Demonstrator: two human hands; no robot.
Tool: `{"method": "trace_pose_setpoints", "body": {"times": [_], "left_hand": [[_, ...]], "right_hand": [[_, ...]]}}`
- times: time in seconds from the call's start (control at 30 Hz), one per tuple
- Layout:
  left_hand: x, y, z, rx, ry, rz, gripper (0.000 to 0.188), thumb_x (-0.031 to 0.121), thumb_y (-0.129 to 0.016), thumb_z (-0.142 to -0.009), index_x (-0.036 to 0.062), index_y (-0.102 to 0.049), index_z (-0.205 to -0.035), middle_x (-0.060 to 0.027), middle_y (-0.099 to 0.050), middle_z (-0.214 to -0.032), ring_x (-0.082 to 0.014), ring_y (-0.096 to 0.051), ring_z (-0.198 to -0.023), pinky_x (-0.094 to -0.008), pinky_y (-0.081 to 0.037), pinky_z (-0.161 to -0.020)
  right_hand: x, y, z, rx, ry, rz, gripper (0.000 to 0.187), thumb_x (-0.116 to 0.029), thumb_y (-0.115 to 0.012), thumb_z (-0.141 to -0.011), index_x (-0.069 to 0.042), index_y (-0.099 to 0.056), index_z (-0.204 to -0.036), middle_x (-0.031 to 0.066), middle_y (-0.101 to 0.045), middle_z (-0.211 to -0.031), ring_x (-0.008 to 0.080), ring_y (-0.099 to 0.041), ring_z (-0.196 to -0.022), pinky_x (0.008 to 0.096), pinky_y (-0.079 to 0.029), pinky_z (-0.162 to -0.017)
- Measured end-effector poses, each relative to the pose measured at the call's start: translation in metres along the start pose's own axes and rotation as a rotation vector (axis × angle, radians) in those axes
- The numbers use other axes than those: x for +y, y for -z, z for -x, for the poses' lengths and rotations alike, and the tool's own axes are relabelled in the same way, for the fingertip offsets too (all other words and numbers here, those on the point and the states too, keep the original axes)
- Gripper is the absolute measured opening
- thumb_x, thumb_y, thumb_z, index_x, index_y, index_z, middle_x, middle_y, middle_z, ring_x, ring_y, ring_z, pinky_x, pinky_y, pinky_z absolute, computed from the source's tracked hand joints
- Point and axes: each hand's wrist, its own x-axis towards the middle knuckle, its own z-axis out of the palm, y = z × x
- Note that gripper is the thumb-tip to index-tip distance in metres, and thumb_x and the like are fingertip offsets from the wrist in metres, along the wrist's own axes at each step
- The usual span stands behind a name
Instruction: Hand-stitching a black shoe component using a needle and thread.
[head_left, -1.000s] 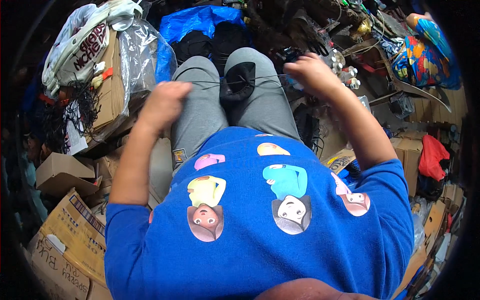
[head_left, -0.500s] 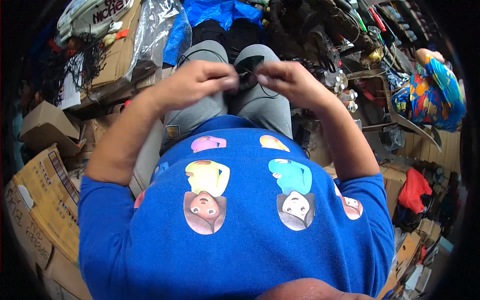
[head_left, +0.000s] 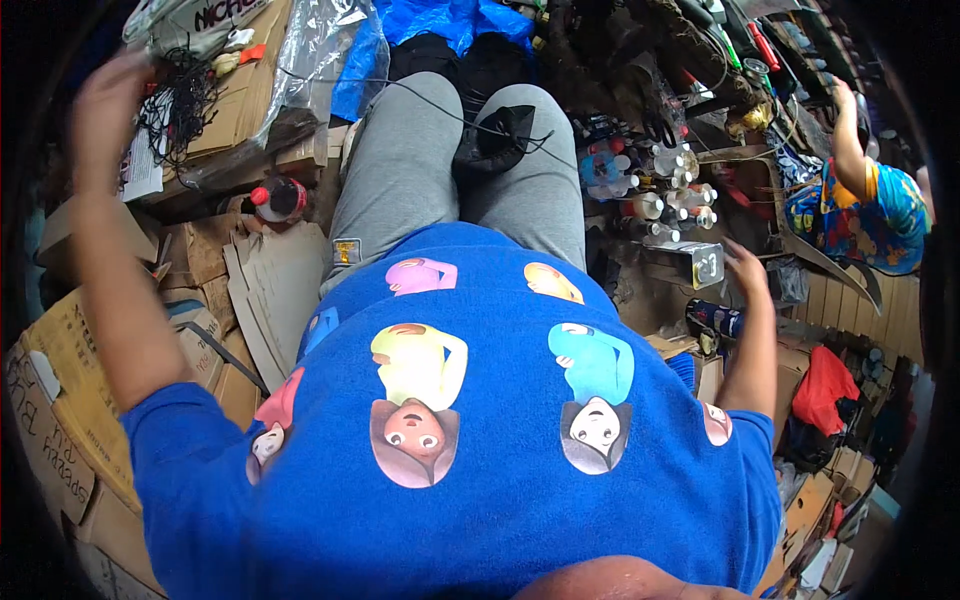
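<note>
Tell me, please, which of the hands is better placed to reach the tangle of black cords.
The left, I'd judge: the left hand appears close beside the tangle of black cords, while the right hand is on the opposite side, near a clear plastic container.

blue printed shirt (head_left: 510,480), grey trousers (head_left: 400,150)

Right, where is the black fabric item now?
In the head view, the black fabric item sits at upper centre, between the person's grey trouser legs and partly on the right one, by a thin black cord.
</note>
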Motion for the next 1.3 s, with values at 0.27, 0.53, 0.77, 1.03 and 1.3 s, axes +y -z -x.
{"method": "trace_pose_setpoints", "body": {"times": [0.27,0.53,0.77,1.03,1.3], "left_hand": [[0.180,-0.220,0.105,-0.626,-0.397,0.458,0.021,0.015,-0.053,-0.087,0.0039,-0.065,-0.101,-0.0086,-0.065,-0.091,-0.0161,-0.059,-0.082,-0.0295,-0.046,-0.079],[0.052,-0.194,0.074,-0.671,0.062,0.672,0.029,0.029,-0.059,-0.087,0.0007,-0.066,-0.089,-0.0022,-0.061,-0.076,-0.0099,-0.055,-0.075,-0.0255,-0.043,-0.071],[0.181,-0.214,0.070,-0.538,-0.482,0.615,0.034,0.024,-0.067,-0.078,0.0082,-0.065,-0.107,-0.0117,-0.061,-0.115,-0.0232,-0.057,-0.106,-0.0327,-0.043,-0.091],[0.234,-0.245,0.051,-1.017,-0.523,0.417,0.025,0.021,-0.069,-0.077,0.0047,-0.066,-0.095,-0.0091,-0.058,-0.091,-0.0219,-0.058,-0.091,-0.0329,-0.044,-0.081],[0.226,-0.270,0.052,-1.296,-0.266,0.729,0.026,0.019,-0.069,-0.077,0.0015,-0.066,-0.096,-0.0089,-0.062,-0.094,-0.0167,-0.056,-0.093,-0.0309,-0.044,-0.081]], "right_hand": [[-0.330,-0.019,0.046,-0.428,0.576,-0.883,0.030,-0.027,-0.059,-0.088,-0.006,-0.060,-0.109,-0.0053,-0.051,-0.080,0.0045,-0.042,-0.070,0.0208,-0.036,-0.064],[-0.243,-0.022,0.009,-0.337,0.331,-1.001,0.024,-0.032,-0.058,-0.088,-0.008,-0.060,-0.094,-0.0068,-0.043,-0.071,0.0042,-0.039,-0.063,0.0194,-0.032,-0.055],[-0.304,0.006,0.018,0.013,0.638,-0.757,0.025,-0.008,-0.058,-0.085,-0.007,-0.064,-0.109,0.0022,-0.054,-0.084,0.0098,-0.050,-0.073,0.0240,-0.044,-0.066],[-0.353,0.015,0.015,0.055,0.922,-0.464,0.011,0.000,-0.065,-0.077,-0.004,-0.065,-0.088,0.0018,-0.057,-0.086,0.0109,-0.058,-0.080,0.0253,-0.047,-0.070],[-0.348,-0.008,0.015,-0.036,0.897,-0.647,0.015,0.001,-0.067,-0.073,-0.005,-0.066,-0.086,0.0020,-0.057,-0.080,0.0104,-0.057,-0.080,0.0246,-0.046,-0.071]]}}
